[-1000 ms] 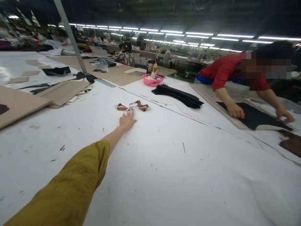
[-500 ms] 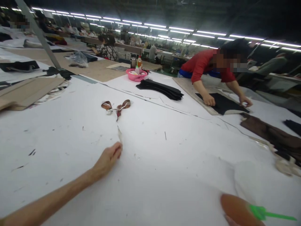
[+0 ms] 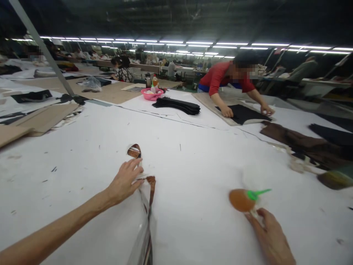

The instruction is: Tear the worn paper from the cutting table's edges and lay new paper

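Note:
Over the white table [image 3: 91,165], my left hand [image 3: 128,180] rests with fingers spread on a narrow brown and white strip [image 3: 151,186]. One curled end [image 3: 134,150] lies just beyond the fingertips, and the rest runs down to the bottom edge of the view. At the lower right, my right hand [image 3: 268,232] is closed, thumb and fingers on something pale beside a bottle [image 3: 241,200] of amber liquid. The bottle has a green nozzle pointing right. What exactly the fingers grip on the bottle is partly hidden.
A stack of black pieces [image 3: 176,105] and a pink basket [image 3: 151,94] lie farther back. At the back right a person in red [image 3: 217,77] handles black fabric [image 3: 244,113]. Brown fabric [image 3: 289,136] lies right; tan boards [image 3: 46,116] lie left.
The strip has been drawn toward me, its lower part now reaching the bottom edge. My left hand has opened from its pinch. The bottle and my right hand have come further into view.

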A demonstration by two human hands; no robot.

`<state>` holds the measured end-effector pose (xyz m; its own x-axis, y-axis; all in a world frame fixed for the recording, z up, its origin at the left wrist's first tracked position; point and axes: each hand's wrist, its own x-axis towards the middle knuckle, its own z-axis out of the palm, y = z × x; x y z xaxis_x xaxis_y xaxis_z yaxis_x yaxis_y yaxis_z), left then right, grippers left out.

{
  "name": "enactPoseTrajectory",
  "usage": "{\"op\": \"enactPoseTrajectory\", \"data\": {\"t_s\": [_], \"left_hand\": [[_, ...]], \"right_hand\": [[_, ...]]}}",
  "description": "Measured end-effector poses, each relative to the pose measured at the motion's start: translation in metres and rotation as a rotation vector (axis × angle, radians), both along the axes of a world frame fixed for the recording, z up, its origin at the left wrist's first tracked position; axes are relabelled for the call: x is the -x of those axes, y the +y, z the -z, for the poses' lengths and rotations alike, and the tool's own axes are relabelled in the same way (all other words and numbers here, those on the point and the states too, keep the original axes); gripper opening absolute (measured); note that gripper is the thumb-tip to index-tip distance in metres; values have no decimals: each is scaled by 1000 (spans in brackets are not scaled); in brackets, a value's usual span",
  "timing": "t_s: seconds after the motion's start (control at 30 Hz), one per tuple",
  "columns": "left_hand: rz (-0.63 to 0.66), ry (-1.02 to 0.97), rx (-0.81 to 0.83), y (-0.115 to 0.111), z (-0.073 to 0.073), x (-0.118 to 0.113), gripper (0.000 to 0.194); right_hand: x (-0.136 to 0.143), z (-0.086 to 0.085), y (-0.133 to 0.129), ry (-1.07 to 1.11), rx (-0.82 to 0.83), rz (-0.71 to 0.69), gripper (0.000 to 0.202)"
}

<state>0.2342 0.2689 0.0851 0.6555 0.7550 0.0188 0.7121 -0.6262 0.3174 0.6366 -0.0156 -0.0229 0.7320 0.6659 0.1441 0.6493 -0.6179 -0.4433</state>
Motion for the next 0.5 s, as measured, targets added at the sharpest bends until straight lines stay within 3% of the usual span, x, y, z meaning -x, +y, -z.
{"op": "enactPoseTrajectory", "data": {"t_s": [0.07,0.1,0.2,0.27,0.37,0.43,0.5], "left_hand": [[-109,131,-81,13,30,-9,68],[-163,167,-63,16,44,-11,78],[-167,144,-26,8,73,-10,66],[-34,48,13,-10,74,-9,53],[100,-96,182,-56,60,-6,47],[114,-124,302,-94,53,2,48],[229,-108,322,-133,55,17,62]], "right_hand": [[2,-7,-17,34,30,-39,44],[3,-10,-28,27,53,-59,41],[9,-17,-67,-37,134,-74,35],[15,-18,-96,-51,161,-42,33],[35,-13,-135,-15,145,-6,32],[59,-10,-154,33,99,-13,33],[92,-10,-167,68,18,-25,33]]}}
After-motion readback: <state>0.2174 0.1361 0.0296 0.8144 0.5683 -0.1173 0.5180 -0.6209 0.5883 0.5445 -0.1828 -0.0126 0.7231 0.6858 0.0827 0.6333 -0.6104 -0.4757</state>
